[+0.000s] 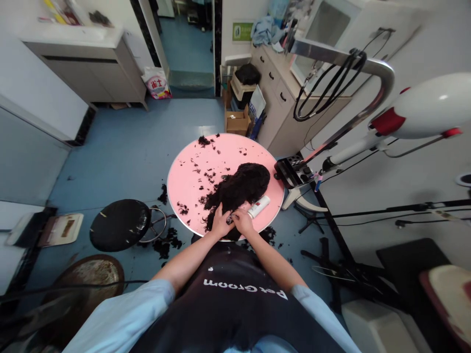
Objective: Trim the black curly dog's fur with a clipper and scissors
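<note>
A black curly-haired dog (pixel 241 186) lies on a round pink grooming table (pixel 191 166). My left hand (pixel 221 221) is closed on the dog's fur at its near end. Close beside it, my right hand (pixel 242 219) is closed round a small dark tool I cannot make out, held against the same spot. A white clipper with a red mark (pixel 258 206) lies on the table just right of my right hand. Loose black fur clippings (pixel 204 141) are scattered over the pink top.
A black round stool (pixel 119 224) stands left of the table, with fur tufts (pixel 165 242) on the blue floor. A metal grooming arm (pixel 346 59) with black leads and a white dryer (pixel 423 110) rise at the right. Cabinets (pixel 279 93) and boxes stand behind.
</note>
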A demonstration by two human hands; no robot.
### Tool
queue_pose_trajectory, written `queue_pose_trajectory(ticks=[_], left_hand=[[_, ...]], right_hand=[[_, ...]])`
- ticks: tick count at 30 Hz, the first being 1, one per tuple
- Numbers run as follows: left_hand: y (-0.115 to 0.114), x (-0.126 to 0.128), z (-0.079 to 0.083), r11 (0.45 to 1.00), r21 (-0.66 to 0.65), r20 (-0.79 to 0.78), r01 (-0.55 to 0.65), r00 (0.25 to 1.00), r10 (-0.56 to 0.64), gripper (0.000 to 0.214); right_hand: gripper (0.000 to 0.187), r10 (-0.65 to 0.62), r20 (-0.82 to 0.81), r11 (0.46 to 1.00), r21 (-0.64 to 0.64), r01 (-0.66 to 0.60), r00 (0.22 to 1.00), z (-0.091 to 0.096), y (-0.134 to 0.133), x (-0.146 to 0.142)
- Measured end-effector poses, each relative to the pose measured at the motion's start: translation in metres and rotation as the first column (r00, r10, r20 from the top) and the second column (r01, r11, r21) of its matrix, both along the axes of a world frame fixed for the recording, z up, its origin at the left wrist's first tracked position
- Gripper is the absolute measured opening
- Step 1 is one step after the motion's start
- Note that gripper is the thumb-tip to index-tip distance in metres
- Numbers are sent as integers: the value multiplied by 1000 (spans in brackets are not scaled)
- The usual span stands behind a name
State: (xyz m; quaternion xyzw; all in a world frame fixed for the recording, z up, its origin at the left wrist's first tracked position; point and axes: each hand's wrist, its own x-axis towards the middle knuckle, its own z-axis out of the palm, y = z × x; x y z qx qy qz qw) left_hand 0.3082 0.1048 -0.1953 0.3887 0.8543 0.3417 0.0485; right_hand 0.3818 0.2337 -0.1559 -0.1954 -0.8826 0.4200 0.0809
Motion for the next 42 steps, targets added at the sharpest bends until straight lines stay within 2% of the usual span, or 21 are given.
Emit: queue_pose_trajectory(ticks=[5,16,21,25,29,38,42], left_hand=[[-1,0,-6,1000,25,12,-1,1000,1,46],[-2,-2,-5,999,44,30,16,999,-17,52],[-2,-2,-7,999,42,25,20,999,-21,51],[-2,-2,-7,999,46,26,16,1000,-17,51],[-2,-1,-8,999,51,23,14,1000,-15,50],[-1,-1,-6,1000,22,47,11,999,-12,45],[0,-3,-2,999,38,43,16,999,-18,42]], right_hand=[[14,33,-14,999,2,-33,999,-2,-1,2],[10,28,-8,999,-31,-28,1000,-4,-2,4],[14,37,2,999,-28,-37,999,-2,-2,3],[6,40,22,999,-11,-40,999,-2,-3,2],[7,37,52,999,-3,-37,998,-1,-2,3],[10,138,90,990,9,-140,986,3,7,-2],[7,105,80,994,-18,-104,991,1,12,1]])
